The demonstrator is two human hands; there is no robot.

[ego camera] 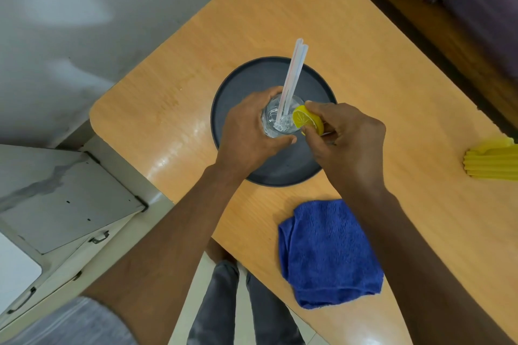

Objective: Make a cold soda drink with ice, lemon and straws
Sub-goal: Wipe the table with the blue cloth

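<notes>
I have the glass (281, 116) standing on the dark round tray (291, 168), near its middle, with ice and two straws (293, 75) leaning out toward the far side. My left hand (249, 131) is wrapped around the glass, steadying it. My right hand (347, 137) pinches a lemon slice (307, 119) between thumb and fingertips, right at the near-right edge of the rim.

To seat it well, I judge I should line the slice's cut up with the rim and press down gently, keeping the left grip firm so the glass doesn't tip or slide on the tray. I can't tell whether the slice is slit already. The blue cloth (330, 252) lies close on the wooden table (173, 109) for any drips.
</notes>
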